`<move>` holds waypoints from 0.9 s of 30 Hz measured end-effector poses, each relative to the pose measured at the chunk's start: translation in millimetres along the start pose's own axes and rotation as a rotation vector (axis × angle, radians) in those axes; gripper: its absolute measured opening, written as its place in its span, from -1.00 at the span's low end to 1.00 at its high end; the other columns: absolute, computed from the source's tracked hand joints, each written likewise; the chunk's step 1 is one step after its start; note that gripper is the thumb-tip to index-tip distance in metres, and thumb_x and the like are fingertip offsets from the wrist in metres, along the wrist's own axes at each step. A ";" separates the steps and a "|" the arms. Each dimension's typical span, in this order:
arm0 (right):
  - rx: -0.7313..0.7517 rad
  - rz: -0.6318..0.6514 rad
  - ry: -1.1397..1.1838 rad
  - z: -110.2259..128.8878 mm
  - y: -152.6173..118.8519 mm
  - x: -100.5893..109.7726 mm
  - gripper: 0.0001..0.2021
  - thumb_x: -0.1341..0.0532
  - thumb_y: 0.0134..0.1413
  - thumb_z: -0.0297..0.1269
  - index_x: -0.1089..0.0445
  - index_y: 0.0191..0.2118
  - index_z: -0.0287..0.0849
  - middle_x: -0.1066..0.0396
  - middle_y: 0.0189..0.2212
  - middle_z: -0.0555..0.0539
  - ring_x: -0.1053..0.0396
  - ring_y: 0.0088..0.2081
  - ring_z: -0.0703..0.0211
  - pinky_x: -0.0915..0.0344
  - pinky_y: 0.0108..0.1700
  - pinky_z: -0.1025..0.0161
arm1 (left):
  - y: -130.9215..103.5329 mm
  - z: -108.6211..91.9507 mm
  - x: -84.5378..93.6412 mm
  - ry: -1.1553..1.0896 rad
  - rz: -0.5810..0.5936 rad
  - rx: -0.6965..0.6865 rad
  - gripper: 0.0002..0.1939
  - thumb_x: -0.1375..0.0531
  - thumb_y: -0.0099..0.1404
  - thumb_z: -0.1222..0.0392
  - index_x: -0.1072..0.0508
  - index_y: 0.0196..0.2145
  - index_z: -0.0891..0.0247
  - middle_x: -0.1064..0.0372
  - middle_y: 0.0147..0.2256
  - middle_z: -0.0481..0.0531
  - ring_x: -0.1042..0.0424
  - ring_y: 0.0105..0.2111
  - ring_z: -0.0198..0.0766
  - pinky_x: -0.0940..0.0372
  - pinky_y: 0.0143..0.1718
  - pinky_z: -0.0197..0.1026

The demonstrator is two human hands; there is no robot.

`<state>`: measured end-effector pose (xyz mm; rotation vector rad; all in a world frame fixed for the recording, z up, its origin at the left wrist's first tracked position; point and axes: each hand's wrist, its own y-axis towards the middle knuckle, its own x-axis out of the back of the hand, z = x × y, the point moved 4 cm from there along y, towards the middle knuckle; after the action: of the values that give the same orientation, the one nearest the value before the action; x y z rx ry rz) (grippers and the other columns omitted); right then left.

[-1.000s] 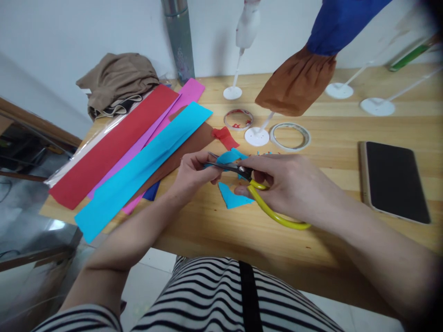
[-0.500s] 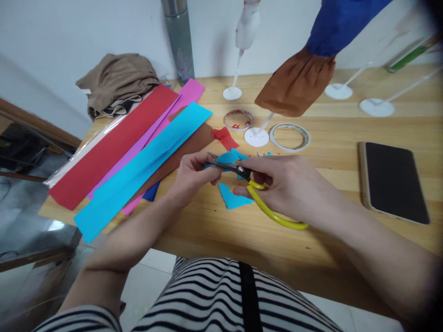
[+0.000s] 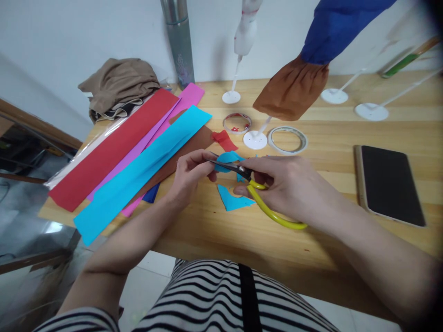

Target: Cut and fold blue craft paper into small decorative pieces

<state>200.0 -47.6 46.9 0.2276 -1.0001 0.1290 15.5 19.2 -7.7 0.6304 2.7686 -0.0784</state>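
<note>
My right hand holds yellow-handled scissors, their dark blades pointing left toward my other hand. Pinched in the fingers of my left hand is the edge of a small blue paper piece, which lies against the blades. Below the blades, a blue paper scrap with a curved cut edge rests on the wooden table. A crumpled red scrap lies just beyond the hands.
Long paper strips, red and blue among them, lie at left near a brown cloth. Behind stand a bottle, tape rolls and a stand with brown and blue paper. A phone lies right.
The camera view has shifted slightly. My left fingers have moved a little on the small blue piece; the scissors stay at it in my right hand.
</note>
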 end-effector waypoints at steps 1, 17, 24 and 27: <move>0.002 0.001 -0.005 -0.1 -0.1 0.0 -0.79 -0.44 0.16 -0.12 -0.58 -0.30 -0.16 -0.18 -0.62 0.12 -0.12 -0.57 0.26 0.03 -0.43 0.27 | -0.1 -0.2 -0.4 0.001 -0.010 -0.011 -0.86 -0.46 0.16 0.13 -0.61 -0.37 0.20 -0.58 -0.45 -0.07 -0.48 -0.52 -0.32 -0.42 -0.44 -0.25; 0.028 -0.031 0.024 0.8 -0.1 1.7 -0.75 -0.41 0.19 -0.07 -0.52 -0.38 -0.13 -0.15 -0.62 0.12 -0.07 -0.59 0.28 0.02 -0.45 0.28 | -1.0 2.3 -5.8 0.073 -0.007 -0.031 -0.83 -0.49 0.14 0.10 -0.63 -0.40 0.19 -0.48 -0.53 -0.12 -0.41 -0.58 -0.39 -0.37 -0.51 -0.31; 0.044 -0.046 -0.011 1.2 -2.2 1.9 -0.82 -0.42 0.17 -0.15 -0.55 -0.34 -0.13 -0.14 -0.63 0.13 -0.08 -0.58 0.27 0.04 -0.46 0.29 | -0.6 4.5 -7.1 0.065 -0.016 -0.032 -0.78 -0.52 0.12 0.09 -0.59 -0.43 0.19 -0.48 -0.55 -0.12 -0.41 -0.59 -0.38 -0.37 -0.52 -0.30; 0.064 -0.058 -0.020 2.6 -3.2 2.3 -0.85 -0.42 0.17 -0.17 -0.59 -0.28 -0.15 -0.16 -0.62 0.13 -0.07 -0.59 0.28 0.03 -0.47 0.30 | -1.1 3.7 -8.6 0.044 -0.002 -0.024 -0.78 -0.53 0.11 0.09 -0.59 -0.43 0.19 -0.48 -0.56 -0.12 -0.41 -0.59 -0.38 -0.37 -0.51 -0.31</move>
<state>199.7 -51.4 49.7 0.3166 -1.0093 0.1066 23.4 14.2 -8.6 0.6299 2.8085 -0.0318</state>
